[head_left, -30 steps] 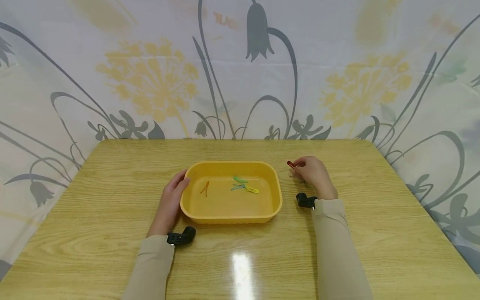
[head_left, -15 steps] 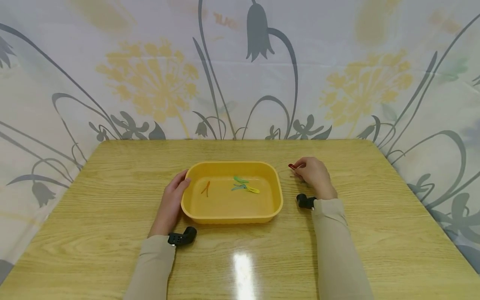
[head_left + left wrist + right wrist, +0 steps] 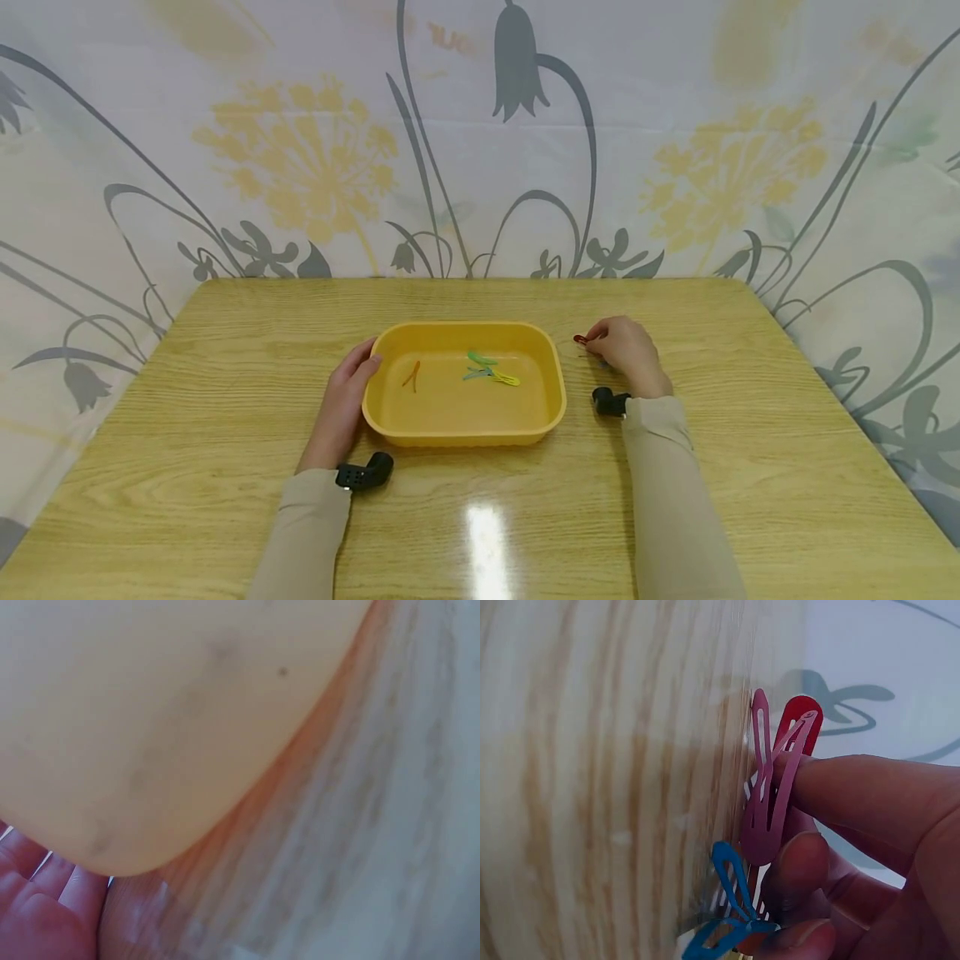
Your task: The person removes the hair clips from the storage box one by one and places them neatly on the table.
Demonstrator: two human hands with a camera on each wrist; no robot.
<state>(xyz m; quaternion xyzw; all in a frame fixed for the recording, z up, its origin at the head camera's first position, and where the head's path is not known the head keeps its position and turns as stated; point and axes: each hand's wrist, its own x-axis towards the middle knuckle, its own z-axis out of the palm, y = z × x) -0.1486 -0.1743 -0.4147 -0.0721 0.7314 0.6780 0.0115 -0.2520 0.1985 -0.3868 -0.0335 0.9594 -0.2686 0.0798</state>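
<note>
I see the patterned cloth rising behind the worktop's far edge, and it blocks nothing. The worktop looks glossy, so I suspect a dropped clip would skid. The yellow tray sits midway between the left and right edges, and I reckon its raised right wall could snag a low lift. The left hand holds the tray's left side, thumb at the rim; a tug there might shift the tray. The right hand is beyond the tray's right wall, towards the worktop's far right corner; its wrist camera could knock that wall on a swing left. Thumb and forefinger are closed in a pinch on the red clip. The pink clip overlaps it, and I cannot tell whether the pinch has both, so my worry is two hooking together. The blue clip is just beside the fingertips, easily nudged. In the tray lie an orange clip towards the left wall, and a green clip, a grey-blue clip and a yellow clip clustered right of middle.
</note>
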